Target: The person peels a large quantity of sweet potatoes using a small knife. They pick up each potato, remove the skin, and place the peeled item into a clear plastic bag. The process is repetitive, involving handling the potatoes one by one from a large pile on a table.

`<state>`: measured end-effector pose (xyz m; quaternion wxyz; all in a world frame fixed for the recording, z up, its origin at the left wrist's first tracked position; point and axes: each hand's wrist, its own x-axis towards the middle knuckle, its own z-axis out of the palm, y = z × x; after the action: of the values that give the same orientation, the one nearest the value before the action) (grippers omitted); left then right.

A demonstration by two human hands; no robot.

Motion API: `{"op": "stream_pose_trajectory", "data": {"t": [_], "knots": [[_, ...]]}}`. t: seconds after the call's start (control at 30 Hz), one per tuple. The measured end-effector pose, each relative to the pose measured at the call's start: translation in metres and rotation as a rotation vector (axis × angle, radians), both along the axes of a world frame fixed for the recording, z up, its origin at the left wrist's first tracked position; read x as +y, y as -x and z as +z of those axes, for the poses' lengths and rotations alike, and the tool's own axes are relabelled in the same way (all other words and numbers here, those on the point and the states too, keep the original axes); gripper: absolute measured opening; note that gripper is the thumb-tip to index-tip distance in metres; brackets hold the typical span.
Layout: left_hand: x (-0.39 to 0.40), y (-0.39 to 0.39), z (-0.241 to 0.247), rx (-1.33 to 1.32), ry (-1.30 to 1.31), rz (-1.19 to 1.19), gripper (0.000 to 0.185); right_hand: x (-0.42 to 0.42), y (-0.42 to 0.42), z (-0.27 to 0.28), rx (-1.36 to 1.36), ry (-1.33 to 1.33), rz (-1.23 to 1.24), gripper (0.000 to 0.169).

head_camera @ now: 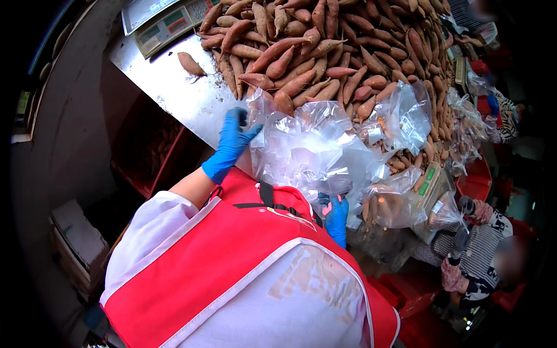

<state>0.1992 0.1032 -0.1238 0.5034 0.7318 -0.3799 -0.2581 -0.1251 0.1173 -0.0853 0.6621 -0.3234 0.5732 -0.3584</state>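
My left hand point(233, 141), in a blue glove, is at the left edge of a heap of clear plastic bags point(300, 152), thumb and fingers apart, with nothing seen between them. My right hand point(336, 217), also gloved in blue, is at the near side of the bags against my red apron. Something small and pink shows at its fingers; its grip cannot be made out. Beyond the bags rises a large pile of sweet potatoes point(304, 56). One lone sweet potato point(190, 64) lies on the metal tabletop point(187, 100) to the left.
A weighing scale point(167, 30) with a metal tray stands at the far left. Filled clear bags point(391, 206) lie at the right beside another scale point(428, 187). A red crate point(167, 161) is below the table's left edge. Co-workers point(474, 256) are at the right.
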Motion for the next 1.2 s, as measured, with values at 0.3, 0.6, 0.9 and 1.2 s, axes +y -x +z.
{"op": "stream_pose_trajectory", "data": {"t": [0.3,0.6,0.9,1.2], "knots": [[-0.021,-0.05,0.029,0.41,-0.145,-0.1,0.02,-0.01,-0.006,0.022,-0.042,0.083,0.114,0.029],[-0.062,-0.052,0.159,1.033,0.132,-0.566,0.023,-0.035,-0.011,0.068,-0.112,0.16,0.053,0.034],[-0.085,0.048,0.143,1.439,0.008,-0.69,0.031,-0.077,-0.038,0.094,-0.055,0.521,0.043,0.064],[-0.072,0.059,0.124,1.368,-0.1,-0.574,0.026,-0.082,-0.042,0.107,-0.245,0.296,-0.163,0.026]]}}
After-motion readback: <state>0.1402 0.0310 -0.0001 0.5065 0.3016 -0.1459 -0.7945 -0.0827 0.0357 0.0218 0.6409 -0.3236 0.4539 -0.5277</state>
